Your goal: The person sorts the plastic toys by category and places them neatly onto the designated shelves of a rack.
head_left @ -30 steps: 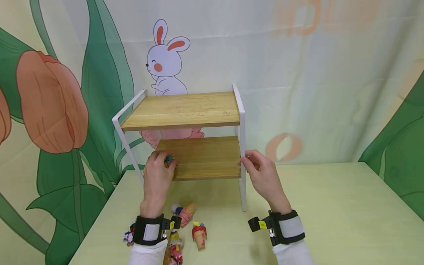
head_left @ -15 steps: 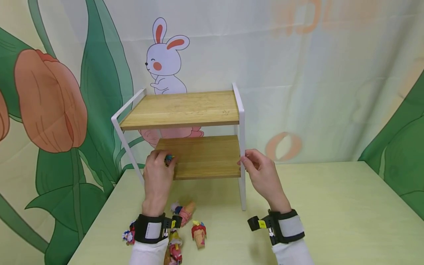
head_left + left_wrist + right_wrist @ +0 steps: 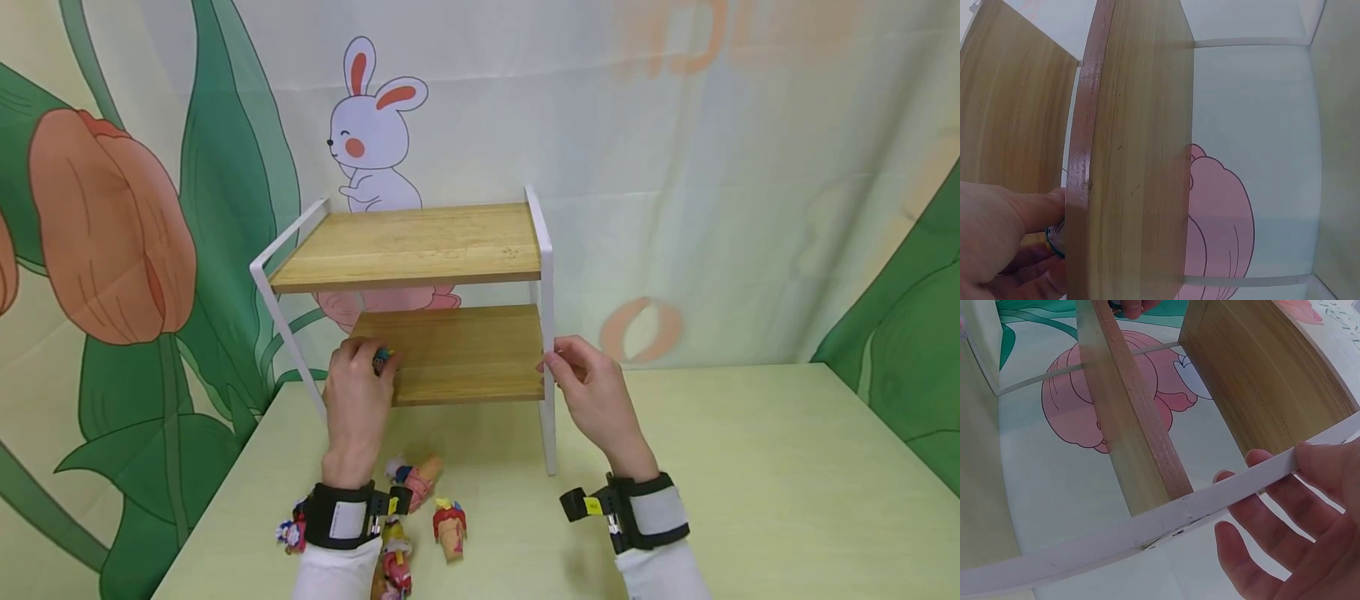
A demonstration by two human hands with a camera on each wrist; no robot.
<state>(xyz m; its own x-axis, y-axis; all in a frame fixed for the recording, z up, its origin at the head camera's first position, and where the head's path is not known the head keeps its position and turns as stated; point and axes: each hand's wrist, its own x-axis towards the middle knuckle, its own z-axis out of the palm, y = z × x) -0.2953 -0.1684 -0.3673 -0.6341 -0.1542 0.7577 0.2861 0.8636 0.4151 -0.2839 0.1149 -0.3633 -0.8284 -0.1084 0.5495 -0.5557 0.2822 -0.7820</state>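
A two-tier wooden rack [image 3: 412, 246] with white side frames stands on the table. My left hand [image 3: 356, 396] is at the left end of its lower board [image 3: 472, 350], gripping a small toy figure [image 3: 382, 359] with blue and yellow parts. Most of that figure is covered by the fingers; in the left wrist view only a bit of the toy [image 3: 1055, 239] shows behind the board's edge. My right hand [image 3: 597, 396] pinches the rack's right white upright [image 3: 548, 333], thumb on the near side and fingertips reaching past it, as the right wrist view shows.
Several small toy figures lie on the table below the rack: one with a red top [image 3: 451, 532], one pink and cone-shaped [image 3: 417, 479], one red and yellow [image 3: 397, 562], another [image 3: 292, 533] left of the left wrist. A printed curtain [image 3: 712, 183] hangs behind.
Both hands keep their places on the toy figure and the rack's upright. The head view has shifted very slightly, so everything sits a little higher in it.
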